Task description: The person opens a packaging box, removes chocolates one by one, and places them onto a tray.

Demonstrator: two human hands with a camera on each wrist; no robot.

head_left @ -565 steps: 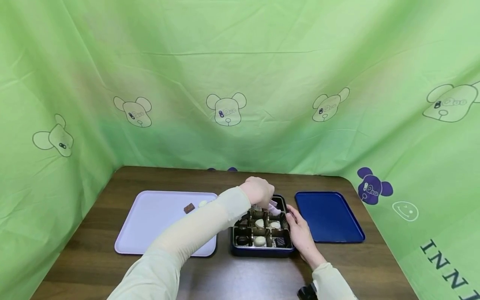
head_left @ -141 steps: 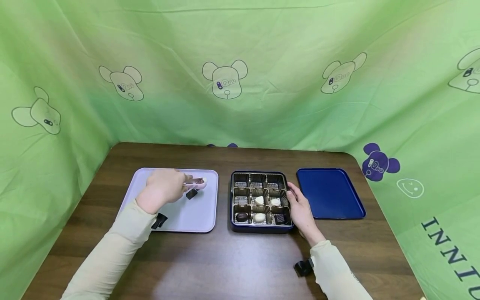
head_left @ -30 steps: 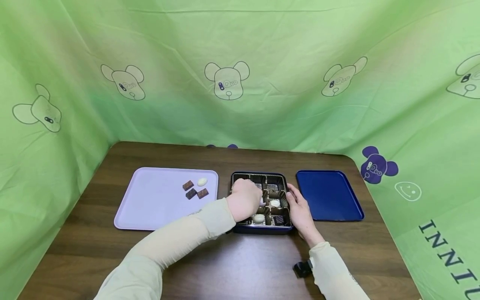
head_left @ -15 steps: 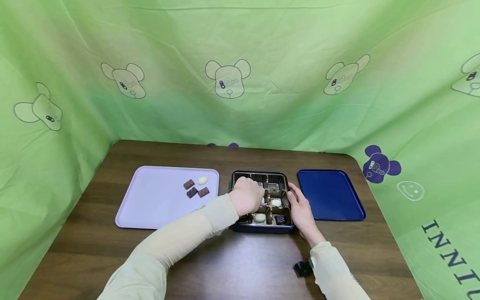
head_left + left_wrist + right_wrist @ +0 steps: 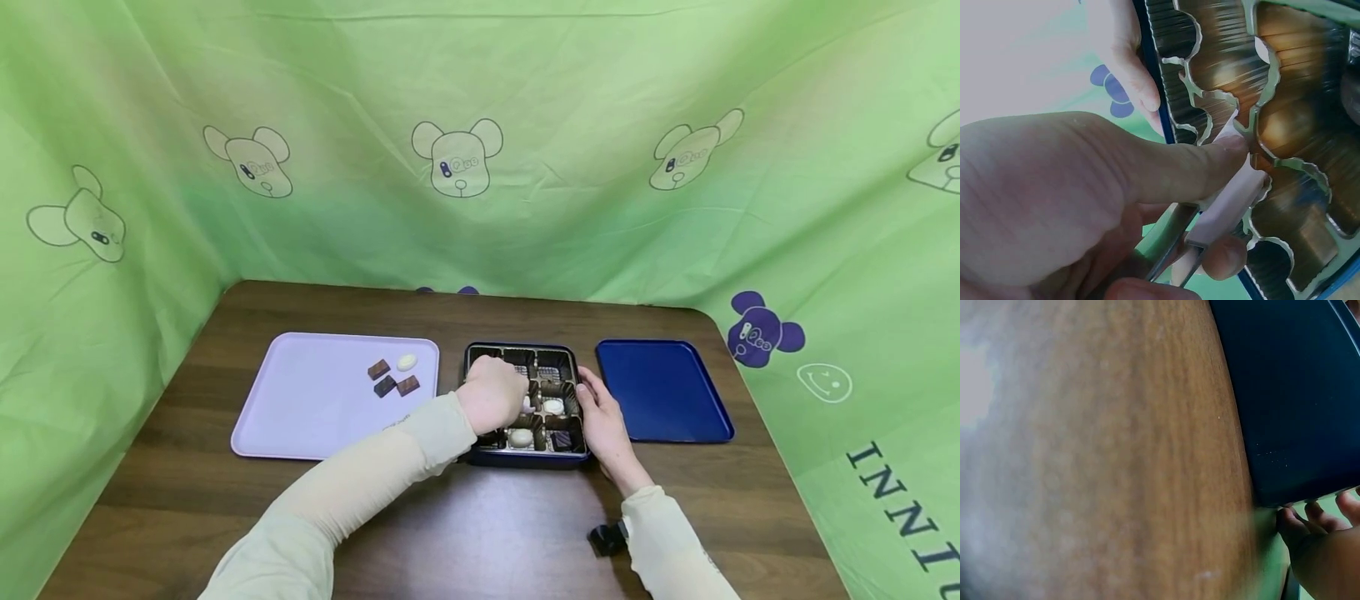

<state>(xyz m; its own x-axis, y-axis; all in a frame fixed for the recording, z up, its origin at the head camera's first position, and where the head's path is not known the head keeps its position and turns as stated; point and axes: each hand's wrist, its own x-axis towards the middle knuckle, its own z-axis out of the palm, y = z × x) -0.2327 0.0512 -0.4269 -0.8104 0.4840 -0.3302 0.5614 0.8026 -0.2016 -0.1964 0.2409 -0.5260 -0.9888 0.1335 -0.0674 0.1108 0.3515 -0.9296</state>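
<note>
In the head view my left hand [image 5: 493, 395] is over the left part of a dark blue chocolate box [image 5: 525, 461] with a divided plastic insert. It grips tongs [image 5: 1225, 209] with pale pink tips and metal arms; the thumb presses on one tip in the left wrist view. The tips reach into the middle compartment, where a white chocolate [image 5: 528, 405] is partly hidden by the hand. A round white chocolate [image 5: 553, 407], an oval white one [image 5: 521, 437] and a dark square one [image 5: 561, 440] sit in other compartments. My right hand [image 5: 606, 429] rests extended fingers against the box's right wall.
Left of the box lies a lilac tray [image 5: 315, 408], bearing an oval white chocolate [image 5: 407, 362] and several brown rectangular chocolates [image 5: 378, 369]. A dark blue lid [image 5: 663, 392] lies on the right. Everything stands on a wooden table [image 5: 480, 517] before a green curtain [image 5: 465, 92].
Since about five seconds ago, my left hand has moved right with the tongs, from the tray to the box, and a brown chocolate lies on the tray. The last second shows little movement.
</note>
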